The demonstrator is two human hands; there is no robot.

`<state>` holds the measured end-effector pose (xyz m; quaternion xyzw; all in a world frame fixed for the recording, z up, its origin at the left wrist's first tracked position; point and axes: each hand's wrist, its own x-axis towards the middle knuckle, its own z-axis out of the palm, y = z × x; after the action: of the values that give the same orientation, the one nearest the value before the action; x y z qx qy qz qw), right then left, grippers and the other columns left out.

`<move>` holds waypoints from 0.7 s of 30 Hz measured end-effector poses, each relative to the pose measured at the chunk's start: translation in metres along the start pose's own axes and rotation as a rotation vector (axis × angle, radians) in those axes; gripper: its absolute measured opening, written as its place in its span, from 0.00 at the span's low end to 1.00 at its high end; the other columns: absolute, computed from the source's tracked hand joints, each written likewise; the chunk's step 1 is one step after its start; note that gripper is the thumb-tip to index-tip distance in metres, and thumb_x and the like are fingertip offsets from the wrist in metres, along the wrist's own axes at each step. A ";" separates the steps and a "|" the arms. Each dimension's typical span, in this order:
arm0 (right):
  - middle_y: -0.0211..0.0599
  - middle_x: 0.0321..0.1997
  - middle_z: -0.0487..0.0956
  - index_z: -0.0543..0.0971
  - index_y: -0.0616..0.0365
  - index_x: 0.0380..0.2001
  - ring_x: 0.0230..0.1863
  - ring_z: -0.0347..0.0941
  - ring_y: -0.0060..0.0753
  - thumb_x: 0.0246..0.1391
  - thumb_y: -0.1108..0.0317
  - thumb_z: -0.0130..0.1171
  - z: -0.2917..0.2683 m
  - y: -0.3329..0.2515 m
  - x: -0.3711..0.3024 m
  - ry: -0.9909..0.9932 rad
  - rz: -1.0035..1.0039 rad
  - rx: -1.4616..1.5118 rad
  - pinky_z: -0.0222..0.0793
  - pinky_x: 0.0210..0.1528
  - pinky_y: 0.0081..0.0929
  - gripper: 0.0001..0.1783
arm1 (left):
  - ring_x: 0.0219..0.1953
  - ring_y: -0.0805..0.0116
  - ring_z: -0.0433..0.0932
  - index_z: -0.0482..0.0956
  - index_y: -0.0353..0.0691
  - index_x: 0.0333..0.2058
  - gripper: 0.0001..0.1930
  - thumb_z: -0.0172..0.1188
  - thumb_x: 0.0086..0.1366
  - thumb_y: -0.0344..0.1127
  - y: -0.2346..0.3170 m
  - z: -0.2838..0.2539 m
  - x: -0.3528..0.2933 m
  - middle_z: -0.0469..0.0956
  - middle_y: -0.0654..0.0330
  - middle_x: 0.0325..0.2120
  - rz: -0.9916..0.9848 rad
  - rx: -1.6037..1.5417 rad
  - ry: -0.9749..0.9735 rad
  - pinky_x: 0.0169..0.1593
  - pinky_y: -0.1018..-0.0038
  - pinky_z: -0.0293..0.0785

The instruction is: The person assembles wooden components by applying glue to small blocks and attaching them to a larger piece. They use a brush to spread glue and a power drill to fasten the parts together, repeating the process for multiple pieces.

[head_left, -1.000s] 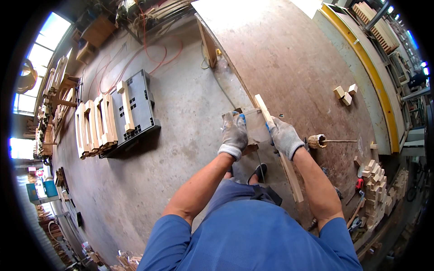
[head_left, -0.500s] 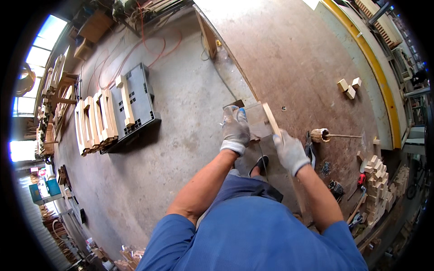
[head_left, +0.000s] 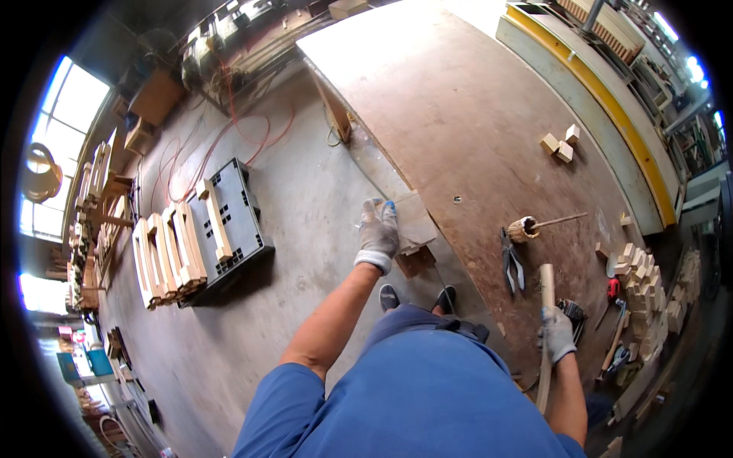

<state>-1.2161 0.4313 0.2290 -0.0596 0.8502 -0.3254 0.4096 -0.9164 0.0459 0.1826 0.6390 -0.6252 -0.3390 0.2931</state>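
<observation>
My right hand (head_left: 558,336), in a whitish work glove, is wrapped round a long narrow wooden strip (head_left: 547,286) at the right front of the brown table (head_left: 489,175). The strip stands nearly in line with my forearm, its lower end running down beside my body. My left hand (head_left: 378,233), gloved with blue marks at the fingertips, has its fingers stretched out beside a pale flat plate (head_left: 414,223) that juts out from the table's left edge. Whether it touches the plate is hard to make out. Under the plate sits a reddish-brown block (head_left: 416,262).
Pliers (head_left: 512,262) and a bundled wooden holder with a stick (head_left: 523,228) lie on the table. Small wooden blocks (head_left: 563,153) sit farther back, more stacked (head_left: 640,278) at right near a red-handled screwdriver (head_left: 613,288). Wooden frames (head_left: 169,252) lean on a grey pallet (head_left: 229,198).
My right hand has moved right and toward me with the wooden strip, away from the plate and my left hand. The whole view has shifted, showing more of the table.
</observation>
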 end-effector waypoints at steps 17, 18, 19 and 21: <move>0.58 0.56 0.79 0.76 0.60 0.54 0.59 0.77 0.58 0.66 0.74 0.52 -0.192 0.159 0.087 0.617 0.449 -0.477 0.75 0.58 0.50 0.15 | 0.77 0.34 0.49 0.53 0.30 0.75 0.67 0.82 0.45 0.59 0.072 -0.034 -0.030 0.44 0.29 0.75 0.210 0.511 -0.352 0.77 0.58 0.56; 0.58 0.56 0.79 0.76 0.60 0.55 0.59 0.77 0.57 0.67 0.73 0.51 -0.184 0.132 0.077 0.598 0.392 -0.739 0.75 0.58 0.49 0.15 | 0.78 0.35 0.49 0.53 0.31 0.75 0.67 0.82 0.45 0.58 0.071 -0.041 -0.024 0.44 0.29 0.76 0.259 0.529 -0.397 0.77 0.58 0.55; 0.57 0.57 0.79 0.76 0.60 0.56 0.58 0.77 0.57 0.68 0.72 0.51 -0.182 0.124 0.072 0.577 0.332 -0.998 0.75 0.58 0.49 0.16 | 0.78 0.36 0.49 0.53 0.31 0.75 0.66 0.81 0.44 0.57 0.072 -0.045 -0.019 0.43 0.29 0.76 0.312 0.543 -0.447 0.77 0.58 0.55; 0.55 0.56 0.78 0.74 0.57 0.59 0.57 0.77 0.59 0.64 0.73 0.56 -0.190 0.159 0.098 0.680 0.203 -1.014 0.75 0.58 0.49 0.20 | 0.78 0.37 0.49 0.55 0.35 0.75 0.63 0.81 0.45 0.53 0.081 -0.048 -0.009 0.44 0.30 0.76 0.371 0.561 -0.521 0.77 0.59 0.55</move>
<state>-1.3941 0.6152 0.1553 -0.0583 0.9834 0.1588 0.0652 -0.9269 0.0487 0.2768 0.4636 -0.8508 -0.2473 -0.0040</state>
